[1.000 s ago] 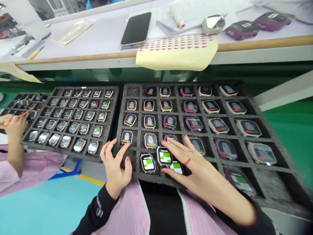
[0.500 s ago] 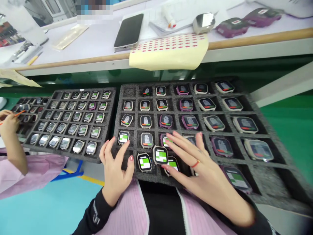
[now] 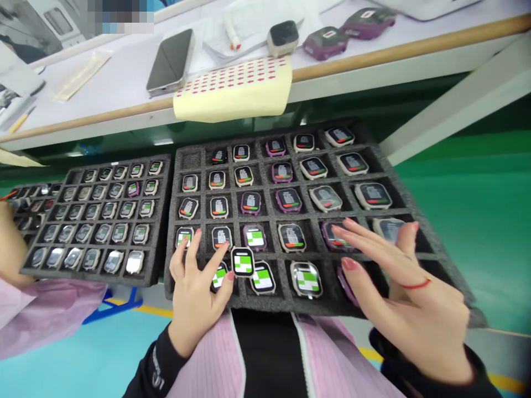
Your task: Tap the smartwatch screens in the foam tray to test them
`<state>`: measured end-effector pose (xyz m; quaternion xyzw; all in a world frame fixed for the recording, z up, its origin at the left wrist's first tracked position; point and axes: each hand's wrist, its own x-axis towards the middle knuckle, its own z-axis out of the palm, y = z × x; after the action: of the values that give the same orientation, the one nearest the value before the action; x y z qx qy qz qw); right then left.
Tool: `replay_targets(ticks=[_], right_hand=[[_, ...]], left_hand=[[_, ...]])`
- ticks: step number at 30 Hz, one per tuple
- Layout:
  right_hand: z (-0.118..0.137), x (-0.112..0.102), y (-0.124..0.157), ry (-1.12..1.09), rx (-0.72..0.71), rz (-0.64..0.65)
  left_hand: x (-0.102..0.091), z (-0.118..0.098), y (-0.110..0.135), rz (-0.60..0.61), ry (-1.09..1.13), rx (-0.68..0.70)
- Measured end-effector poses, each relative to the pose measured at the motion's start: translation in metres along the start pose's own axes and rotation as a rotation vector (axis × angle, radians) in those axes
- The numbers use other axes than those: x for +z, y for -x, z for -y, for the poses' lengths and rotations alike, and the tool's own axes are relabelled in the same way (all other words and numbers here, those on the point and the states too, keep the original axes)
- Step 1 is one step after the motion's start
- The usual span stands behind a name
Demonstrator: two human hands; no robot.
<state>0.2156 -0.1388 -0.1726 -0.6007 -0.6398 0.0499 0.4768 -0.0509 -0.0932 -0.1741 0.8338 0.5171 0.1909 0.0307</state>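
My left hand [image 3: 197, 296] is over the front left of a dark foam tray [image 3: 315, 300]. Its thumb and index finger are apart, beside the left edge of a cream smartwatch [image 3: 243, 262] with a green-and-white screen; I cannot tell whether they touch it. That watch sits raised on a divider, above another lit watch [image 3: 263, 278]. My right hand [image 3: 409, 293] hovers open over the tray's right part, fingers spread. Its fingertips are near a purple watch [image 3: 333, 235], and its thumb partly hides another purple watch [image 3: 347, 286].
A second tray of watches [image 3: 160, 243] stands to the left, and a third [image 3: 31, 190] lies beyond it by another person's arm [image 3: 10, 249]. Along the bench are a phone [image 3: 171, 62], a yellow arrow-sticker sheet [image 3: 236, 94], a marker [image 3: 232, 34] and several watches.
My right hand has moved right, away from the raised watch to the purple watches. My left hand has come closer to the raised watch. The view has shifted right.
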Motion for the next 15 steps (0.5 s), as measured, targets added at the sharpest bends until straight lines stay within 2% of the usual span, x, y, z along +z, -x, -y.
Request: replay_targets(ticks=[5, 12, 15], right_hand=[[-0.008, -0.005, 0.009, -0.021, -0.03, 0.038], [-0.015, -0.005, 0.008, 0.011, -0.176, 0.349], [-0.016, -0.005, 0.007, 0.065, -0.208, 0.426]], left_hand=[[0.0, 0.0, 0.0, -0.021, 0.002, 0.003], [0.006, -0.001, -0.001, -0.144, 0.04, 0.021], [0.009, -0.004, -0.003, -0.239, 0.053, 0.035]])
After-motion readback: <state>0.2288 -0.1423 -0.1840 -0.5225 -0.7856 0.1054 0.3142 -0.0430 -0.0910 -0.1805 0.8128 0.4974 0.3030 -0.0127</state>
